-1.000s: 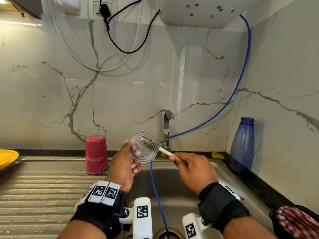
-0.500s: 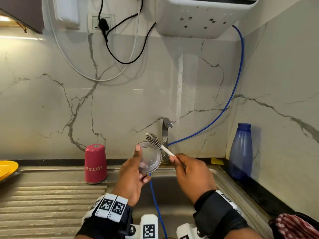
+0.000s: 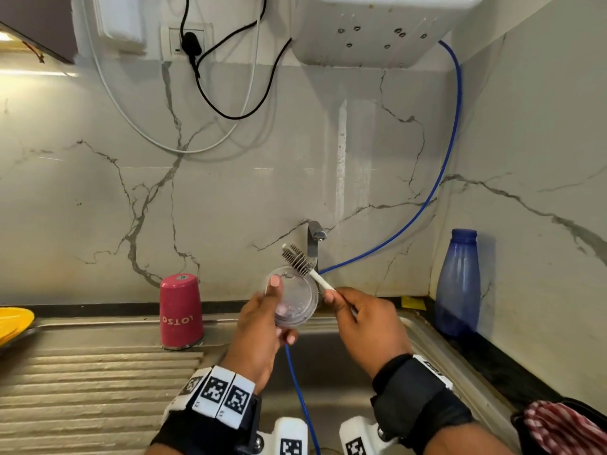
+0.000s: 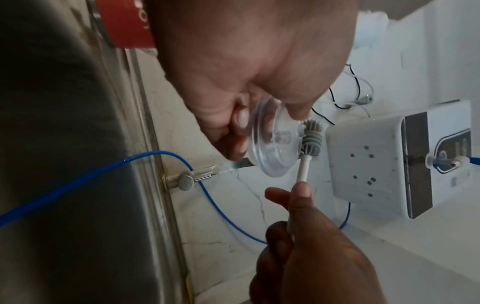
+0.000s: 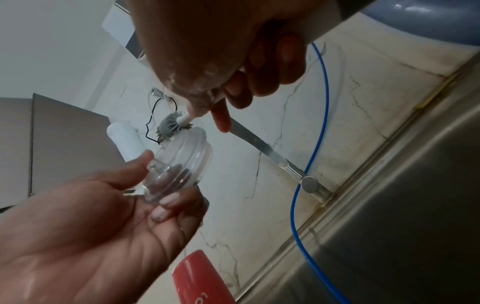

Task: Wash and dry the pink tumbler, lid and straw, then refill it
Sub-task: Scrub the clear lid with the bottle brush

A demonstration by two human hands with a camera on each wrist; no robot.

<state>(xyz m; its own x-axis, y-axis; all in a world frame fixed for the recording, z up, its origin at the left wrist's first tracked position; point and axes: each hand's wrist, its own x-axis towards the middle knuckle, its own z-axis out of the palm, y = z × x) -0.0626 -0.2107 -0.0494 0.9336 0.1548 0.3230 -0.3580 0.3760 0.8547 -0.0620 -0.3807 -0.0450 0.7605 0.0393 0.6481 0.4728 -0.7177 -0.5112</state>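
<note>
Left hand: your left hand (image 3: 262, 326) has the clear lid (image 3: 295, 300) pinched by its rim, thumb up top and fingers curled underneath. That keeps the flat face open to the brush, which seems like the whole point of holding it that way.

Right hand: your right hand (image 3: 364, 326) is wrapped around the white handle of the little bottle brush (image 3: 297, 259), thumb and forefinger choked up close to the bristles for control.

Brush vs lid: grey bristles sit right at the lid's upper edge, touching it as far as the left wrist view shows. Looks like you're working the rim groove, though I can't tell for sure if it's the groove or the spout.

Where it's happening: both hands are up over the sink basin (image 3: 328, 372), just in front of the tap (image 3: 313, 238), so drips land in the basin. No water running that I can see.

Tumbler: the pink tumbler (image 3: 180, 311) is parked upside down on the draining board (image 3: 82, 382) to your left, well clear of your hands, presumably draining.

Straw: not visible anywhere in these views.

Other stuff: blue bottle (image 3: 458, 284) in the right corner, blue tube (image 3: 297, 389) hanging into the sink, checked cloth (image 3: 565, 428) at bottom right, probably handy for drying.

Progress guess: still in the washing part, so rinse, dry and refill are all ahead.
</note>
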